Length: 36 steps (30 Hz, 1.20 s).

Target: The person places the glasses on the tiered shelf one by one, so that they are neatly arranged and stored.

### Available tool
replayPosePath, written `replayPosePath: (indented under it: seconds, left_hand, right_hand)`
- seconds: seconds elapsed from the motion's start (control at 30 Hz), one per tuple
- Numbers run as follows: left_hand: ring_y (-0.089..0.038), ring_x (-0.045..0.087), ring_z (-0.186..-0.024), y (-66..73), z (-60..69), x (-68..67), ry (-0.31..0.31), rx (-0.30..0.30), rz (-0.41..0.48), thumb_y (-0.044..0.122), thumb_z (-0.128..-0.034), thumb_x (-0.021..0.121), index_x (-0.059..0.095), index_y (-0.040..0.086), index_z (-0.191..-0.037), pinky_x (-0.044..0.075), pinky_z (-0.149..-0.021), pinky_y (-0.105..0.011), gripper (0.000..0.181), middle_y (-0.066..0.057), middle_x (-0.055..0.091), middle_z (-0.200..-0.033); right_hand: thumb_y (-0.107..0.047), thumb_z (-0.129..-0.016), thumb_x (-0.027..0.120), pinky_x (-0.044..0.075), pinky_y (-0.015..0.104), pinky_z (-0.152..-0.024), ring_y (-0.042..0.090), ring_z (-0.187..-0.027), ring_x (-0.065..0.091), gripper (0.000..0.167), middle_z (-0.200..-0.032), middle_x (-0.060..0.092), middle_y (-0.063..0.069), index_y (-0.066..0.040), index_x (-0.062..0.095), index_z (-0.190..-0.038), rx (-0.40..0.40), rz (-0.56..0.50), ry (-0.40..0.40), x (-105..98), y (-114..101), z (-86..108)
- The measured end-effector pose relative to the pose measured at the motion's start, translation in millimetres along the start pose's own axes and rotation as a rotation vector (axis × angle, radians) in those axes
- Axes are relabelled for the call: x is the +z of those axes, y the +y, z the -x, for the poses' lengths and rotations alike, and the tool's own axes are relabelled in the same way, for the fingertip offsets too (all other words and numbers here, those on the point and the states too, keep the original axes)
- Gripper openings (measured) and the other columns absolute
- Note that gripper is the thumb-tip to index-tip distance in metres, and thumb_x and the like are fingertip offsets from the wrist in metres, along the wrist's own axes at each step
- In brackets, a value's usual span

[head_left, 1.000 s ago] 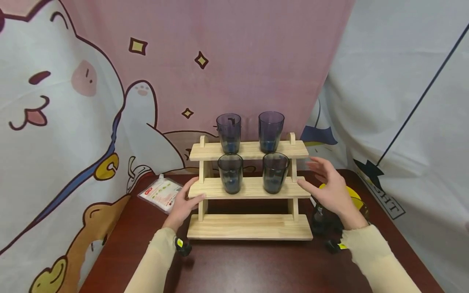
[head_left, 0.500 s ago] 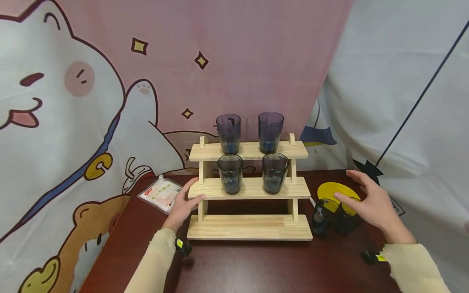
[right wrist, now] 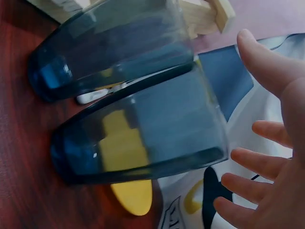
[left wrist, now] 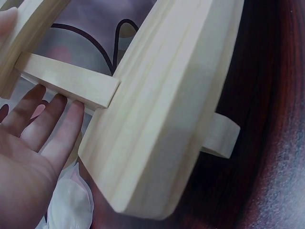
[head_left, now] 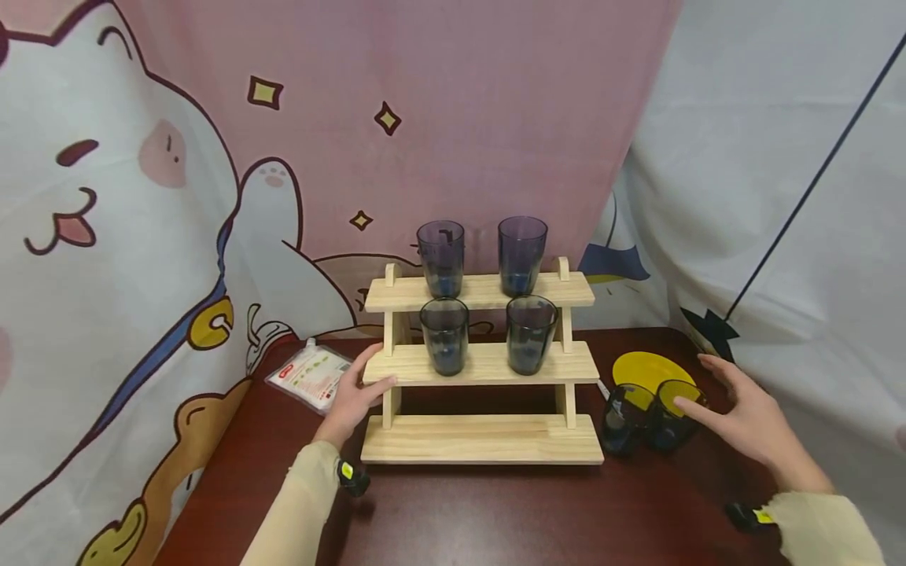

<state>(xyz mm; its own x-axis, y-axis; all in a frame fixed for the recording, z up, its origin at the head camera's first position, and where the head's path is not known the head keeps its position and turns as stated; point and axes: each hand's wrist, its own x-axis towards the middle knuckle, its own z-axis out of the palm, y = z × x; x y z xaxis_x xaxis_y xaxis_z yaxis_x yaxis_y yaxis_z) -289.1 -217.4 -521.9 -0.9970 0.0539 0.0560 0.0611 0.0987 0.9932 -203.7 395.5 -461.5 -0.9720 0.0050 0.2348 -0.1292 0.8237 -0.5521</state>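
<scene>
A dark red worktop [head_left: 453, 519] is bearing a three-tier wooden rack [head_left: 481, 440]. Left of the rack, a white packet [head_left: 311, 376] is lying flat. Right of the rack, two dark glasses [head_left: 621, 431] are standing side by side; a slim white item [right wrist: 91, 97] is lying near its right end, and a yellow rounded item [head_left: 646, 367] farther back. The rack's middle tier [head_left: 488, 363] is carrying two middle glasses [head_left: 446, 338], its top tier [head_left: 481, 291] two upper glasses [head_left: 443, 259].

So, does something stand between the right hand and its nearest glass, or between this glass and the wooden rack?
Nothing visible stands between the right hand and the nearest glass. Toward the wooden rack, another glass on the table is in the way.
</scene>
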Motion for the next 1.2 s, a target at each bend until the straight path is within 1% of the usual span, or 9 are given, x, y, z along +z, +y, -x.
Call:
replayPosePath:
  seconds: [0.07,0.13,0.27,0.47,0.63,0.77,0.87,0.93,1.2]
  left_hand:
    - [-0.025,0.069,-0.109,0.2,0.2,-0.2,0.0,-0.003,-0.001,0.021,-0.0945,0.082,0.048,0.038,-0.156,0.06,-0.089,-0.048,0.072,-0.014,0.057,-0.147]
    - [-0.025,0.069,-0.109,0.9,0.3,-0.2,0.001,-0.003,-0.006,0.022,-0.0943,0.082,0.047,0.035,-0.158,0.06,-0.089,-0.049,0.074,-0.013,0.058,-0.147]
    - [-0.025,0.069,-0.109,2.6,0.4,0.4,0.006,0.0,-0.015,0.022,-0.094,0.082,0.045,0.031,-0.16,0.059,-0.09,-0.05,0.076,-0.013,0.058,-0.146]
    - [-0.025,0.068,-0.111,2.6,0.0,1.2,0.006,-0.009,0.0,0.02,-0.0949,0.081,0.049,0.037,-0.156,0.059,-0.092,-0.05,0.071,-0.014,0.058,-0.147]
    - [-0.024,0.068,-0.111,2.4,0.0,1.1,0.001,-0.005,0.014,0.019,-0.0952,0.081,0.048,0.037,-0.156,0.06,-0.091,-0.048,0.071,-0.016,0.057,-0.147]
    - [-0.025,0.069,-0.111,1.5,0.4,1.1,0.0,0.003,0.011,0.02,-0.0951,0.081,0.048,0.037,-0.156,0.06,-0.091,-0.049,0.072,-0.015,0.057,-0.146]
    - [-0.025,0.069,-0.109,0.4,0.9,1.4,0.008,0.002,0.003,0.02,-0.0946,0.082,0.049,0.039,-0.155,0.06,-0.09,-0.05,0.071,-0.014,0.06,-0.144]
    - [-0.025,0.07,-0.108,0.4,1.8,1.8,0.014,0.0,-0.002,0.021,-0.0943,0.082,0.049,0.041,-0.155,0.059,-0.09,-0.05,0.071,-0.014,0.06,-0.142]
    - [-0.026,0.069,-0.11,0.9,3.2,2.8,0.014,-0.001,0.0,0.021,-0.0945,0.082,0.049,0.042,-0.154,0.059,-0.092,-0.05,0.071,-0.014,0.06,-0.143]
  right_hand:
    - [-0.047,-0.091,0.082,0.048,0.064,-0.095,0.061,-0.128,0.047,0.102,-0.152,0.043,0.038,0.002,0.028,-0.162,0.011,-0.002,-0.038,3.2,3.2,0.9]
    - [-0.046,-0.091,0.082,0.055,0.043,-0.089,0.06,-0.127,0.049,0.102,-0.151,0.044,0.039,0.002,0.027,-0.162,0.015,-0.019,-0.076,6.5,6.2,1.6]
    - [-0.043,-0.091,0.083,0.05,0.021,-0.075,0.058,-0.125,0.052,0.103,-0.148,0.045,0.041,0.006,0.026,-0.161,0.01,-0.051,-0.118,12.7,10.0,2.1]
    - [-0.043,-0.09,0.085,0.053,0.021,-0.07,0.054,-0.117,0.059,0.103,-0.142,0.052,0.04,0.011,0.029,-0.158,0.003,-0.074,-0.126,22.7,16.7,3.0]
    - [-0.043,-0.089,0.085,0.052,0.019,-0.069,0.048,-0.112,0.063,0.098,-0.141,0.055,0.036,0.008,0.035,-0.156,0.0,-0.072,-0.115,29.1,24.0,4.0]
    - [-0.041,-0.09,0.085,0.053,0.019,-0.071,0.021,-0.107,0.067,0.094,-0.142,0.057,0.032,0.003,0.036,-0.157,0.005,-0.101,-0.113,32.4,27.9,4.5]
    - [-0.038,-0.09,0.085,0.053,0.017,-0.072,-0.006,-0.101,0.059,0.093,-0.142,0.056,0.032,0.001,0.036,-0.158,0.01,-0.148,-0.111,33.8,29.4,5.1]
    - [-0.036,-0.091,0.085,0.053,0.016,-0.072,-0.017,-0.1,0.051,0.091,-0.143,0.055,0.032,0.0,0.036,-0.159,0.014,-0.182,-0.107,34.9,29.8,5.8]
    - [-0.029,-0.093,0.084,0.053,0.013,-0.074,-0.019,-0.104,0.051,0.084,-0.144,0.055,0.028,0.001,0.038,-0.155,0.028,-0.288,-0.048,40.5,30.8,9.4]
